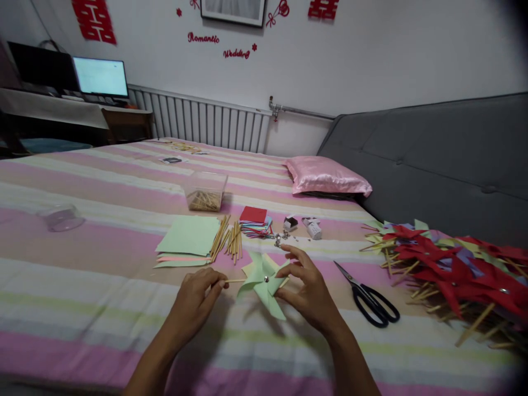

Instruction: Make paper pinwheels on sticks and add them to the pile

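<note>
A light green paper pinwheel (264,281) with a silver pin at its centre is held above the striped bedspread. My left hand (202,294) pinches its thin wooden stick (235,281) at the left. On the other side, the fingers of my right hand (303,286) grip the edge of the pinwheel's blades. Behind the green blades, a pale yellow paper piece shows in part. Just beyond lie loose wooden sticks (234,242), a stack of pale green paper sheets (187,239) and small silver pins (278,239).
Black-handled scissors (373,302) lie right of my right hand. Finished pinwheels (462,264) are heaped at the far right. A clear box (206,190) of sticks, red-topped small papers (253,217), small boxes (313,228), a clear lid (61,218) and a pink pillow (328,175) are on the bed.
</note>
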`<state>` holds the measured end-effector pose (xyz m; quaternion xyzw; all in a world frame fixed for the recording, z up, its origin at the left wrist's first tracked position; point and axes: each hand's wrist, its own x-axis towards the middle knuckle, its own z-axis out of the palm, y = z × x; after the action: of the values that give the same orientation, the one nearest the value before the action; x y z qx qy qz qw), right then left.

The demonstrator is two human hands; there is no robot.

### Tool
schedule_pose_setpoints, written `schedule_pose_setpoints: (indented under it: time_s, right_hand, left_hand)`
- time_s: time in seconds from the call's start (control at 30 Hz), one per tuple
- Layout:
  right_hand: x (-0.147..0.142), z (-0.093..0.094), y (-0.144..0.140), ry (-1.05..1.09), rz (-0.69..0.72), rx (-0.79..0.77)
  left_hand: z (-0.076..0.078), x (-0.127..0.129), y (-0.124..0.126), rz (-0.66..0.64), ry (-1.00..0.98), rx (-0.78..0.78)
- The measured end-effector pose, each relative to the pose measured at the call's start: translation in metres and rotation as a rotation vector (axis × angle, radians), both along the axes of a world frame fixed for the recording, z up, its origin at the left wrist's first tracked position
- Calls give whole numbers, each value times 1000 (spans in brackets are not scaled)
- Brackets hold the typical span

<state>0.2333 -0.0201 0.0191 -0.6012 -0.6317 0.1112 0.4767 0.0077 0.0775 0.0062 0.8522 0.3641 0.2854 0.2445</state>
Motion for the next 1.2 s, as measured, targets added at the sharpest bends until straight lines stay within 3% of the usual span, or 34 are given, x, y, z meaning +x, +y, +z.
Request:
schedule_pose_setpoints:
  time_s: [0.37, 0.77, 1.2]
  right_hand:
    - [0, 8, -6, 203, 147, -50]
    - [-4, 3, 0, 157, 106, 109]
    - [-4, -1, 0, 185, 88, 39]
  left_hand:
    - [0, -5, 2, -51, -88, -82]
    - [4, 0, -4, -97, -128, -184]
    - [6, 0, -5, -69, -116, -151]
